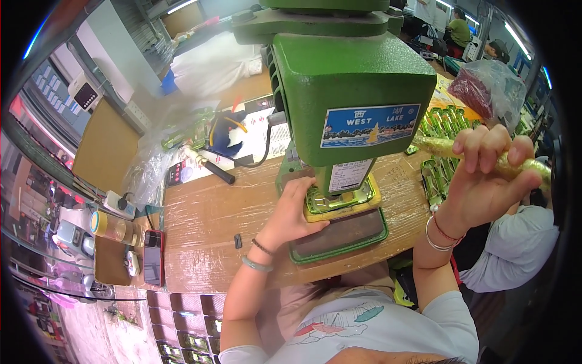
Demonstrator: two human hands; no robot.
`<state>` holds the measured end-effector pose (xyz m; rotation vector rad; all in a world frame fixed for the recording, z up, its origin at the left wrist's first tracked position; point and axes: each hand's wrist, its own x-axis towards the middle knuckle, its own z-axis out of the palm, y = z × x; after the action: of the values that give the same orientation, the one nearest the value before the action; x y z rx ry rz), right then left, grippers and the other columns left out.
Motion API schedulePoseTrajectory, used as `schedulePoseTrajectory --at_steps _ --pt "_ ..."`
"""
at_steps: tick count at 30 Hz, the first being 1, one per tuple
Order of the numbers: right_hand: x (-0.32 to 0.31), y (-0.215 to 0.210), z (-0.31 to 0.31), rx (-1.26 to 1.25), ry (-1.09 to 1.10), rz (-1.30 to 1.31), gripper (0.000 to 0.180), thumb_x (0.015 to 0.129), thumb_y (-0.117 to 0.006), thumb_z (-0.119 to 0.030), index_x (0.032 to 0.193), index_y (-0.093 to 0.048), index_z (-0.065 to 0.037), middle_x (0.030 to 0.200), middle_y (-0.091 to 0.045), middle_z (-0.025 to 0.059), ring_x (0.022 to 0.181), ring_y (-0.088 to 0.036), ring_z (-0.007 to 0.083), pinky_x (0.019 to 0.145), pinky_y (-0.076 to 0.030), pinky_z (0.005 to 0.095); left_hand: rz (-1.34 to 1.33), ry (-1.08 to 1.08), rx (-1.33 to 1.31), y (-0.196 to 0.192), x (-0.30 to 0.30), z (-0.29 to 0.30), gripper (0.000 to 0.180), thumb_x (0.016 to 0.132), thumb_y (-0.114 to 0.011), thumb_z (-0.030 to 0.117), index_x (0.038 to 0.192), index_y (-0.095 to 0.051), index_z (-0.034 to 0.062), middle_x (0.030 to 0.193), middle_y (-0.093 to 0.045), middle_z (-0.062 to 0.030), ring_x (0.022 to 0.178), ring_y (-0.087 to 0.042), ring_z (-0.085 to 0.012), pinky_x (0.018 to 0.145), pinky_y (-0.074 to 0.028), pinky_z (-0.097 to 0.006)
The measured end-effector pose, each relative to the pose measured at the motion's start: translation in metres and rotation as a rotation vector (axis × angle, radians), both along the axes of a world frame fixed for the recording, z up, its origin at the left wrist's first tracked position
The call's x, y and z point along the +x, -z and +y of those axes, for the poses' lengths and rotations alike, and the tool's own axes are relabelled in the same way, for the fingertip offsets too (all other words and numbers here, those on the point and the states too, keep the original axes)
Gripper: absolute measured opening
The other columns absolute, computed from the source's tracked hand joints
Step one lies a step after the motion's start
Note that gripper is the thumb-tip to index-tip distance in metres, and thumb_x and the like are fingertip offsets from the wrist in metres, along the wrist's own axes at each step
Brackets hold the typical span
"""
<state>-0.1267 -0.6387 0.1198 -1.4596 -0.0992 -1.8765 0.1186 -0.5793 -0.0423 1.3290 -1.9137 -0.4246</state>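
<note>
A green bench machine (357, 79), shaped like a drill press, stands in front of me; its head hides the tool beneath. Under that head, a yellow block (345, 213) with a clear green plastic part (357, 195) in it rests over the machine's base (339, 238). My left hand (290, 215) is closed on the block's left side, thumb along the near edge and fingers at the far corner. At the right, my raised right hand (488, 161) wraps its fingers round a lever handle (435, 145) covered in yellowish wrapping.
Left on the table lie a black-handled tool (217, 171), a phone (154, 258) and a small dark piece (237, 241). A lidded jar (115, 228) stands beyond the phone. Clear green parts (445, 121) fill trays at right, beside a person's pale sleeve (509, 249).
</note>
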Motion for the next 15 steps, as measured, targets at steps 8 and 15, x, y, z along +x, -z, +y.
schedulePoseTrajectory --at_steps 8,15 --pt "0.000 0.006 0.004 -0.039 0.050 -0.002 0.046 0.086 -0.033 -0.062 0.087 -0.036 -0.016 0.063 -0.036 0.0011 0.051 -0.035 0.0138 0.057 -0.038 0.0338 0.003 -0.006 -0.006 -0.002 -0.001 0.000 0.077 0.057 -0.078 0.022 0.121 -0.040 -0.0008 0.117 -0.045 -0.0196 0.111 -0.041 -0.0366 0.096 -0.036 -0.041" --pt "0.000 0.025 0.010 -0.104 0.065 -0.060 0.044 0.086 -0.037 -0.061 0.086 -0.037 -0.017 0.062 -0.035 0.0002 0.052 -0.035 0.0131 0.057 -0.037 0.0331 0.002 -0.015 0.001 -0.003 -0.001 -0.001 0.077 0.057 -0.078 0.022 0.120 -0.040 -0.0011 0.116 -0.046 -0.0195 0.110 -0.042 -0.0363 0.095 -0.037 -0.040"
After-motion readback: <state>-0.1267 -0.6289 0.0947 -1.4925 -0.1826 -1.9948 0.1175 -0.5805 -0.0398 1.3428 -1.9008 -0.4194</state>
